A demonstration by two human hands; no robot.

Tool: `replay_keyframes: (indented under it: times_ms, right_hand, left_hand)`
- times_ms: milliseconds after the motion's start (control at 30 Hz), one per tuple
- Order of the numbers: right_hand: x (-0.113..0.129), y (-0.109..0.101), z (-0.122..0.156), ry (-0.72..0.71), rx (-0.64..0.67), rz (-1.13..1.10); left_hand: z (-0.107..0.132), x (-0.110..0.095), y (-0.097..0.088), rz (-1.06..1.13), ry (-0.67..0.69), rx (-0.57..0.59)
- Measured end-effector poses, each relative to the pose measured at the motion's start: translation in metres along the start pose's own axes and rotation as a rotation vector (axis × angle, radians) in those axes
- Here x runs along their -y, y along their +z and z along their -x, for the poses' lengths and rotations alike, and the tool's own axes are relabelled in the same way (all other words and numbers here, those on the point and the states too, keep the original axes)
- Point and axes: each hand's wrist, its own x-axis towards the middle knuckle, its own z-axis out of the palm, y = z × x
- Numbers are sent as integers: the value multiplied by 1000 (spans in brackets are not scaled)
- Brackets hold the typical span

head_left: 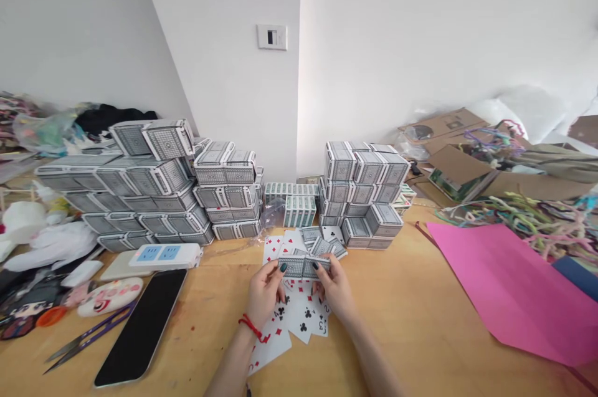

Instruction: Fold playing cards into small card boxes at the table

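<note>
Both my hands hold folded playing cards with grey patterned backs (303,267) at the middle of the table. My left hand (265,290) grips the left end, thumb on top. The right end is between the thumb and fingers of my right hand (335,285). Whether this is one piece or two pieces side by side, I cannot tell. Beneath and around my hands lie loose playing cards (299,316), some face up with red diamonds and black clubs. More cards lie back up (329,246) just beyond my hands.
Stacks of blocks made of folded cards stand at left (154,179), centre-left (227,191) and right (367,179). Greenish blocks (299,210) sit between them. Left lie a power strip (166,255), a phone (142,328) and thread snips (88,334). Pink paper (518,297) lies right, near coloured yarn (537,219).
</note>
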Motion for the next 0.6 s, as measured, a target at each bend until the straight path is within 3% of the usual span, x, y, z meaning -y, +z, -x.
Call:
replay_keyframes:
  times_ms: [167,300,600]
  right_hand:
    - [9,0,1,-48,-35,-199]
    - [11,-3,3,-32,-18,-184]
    - [10,-2,0,-20,-92,-311]
  left_hand:
    - [-3,-4,-3,92,62,75]
    - [-4,-7,-6,81,100,22]
    - [9,-20,-2,578,-121,225]
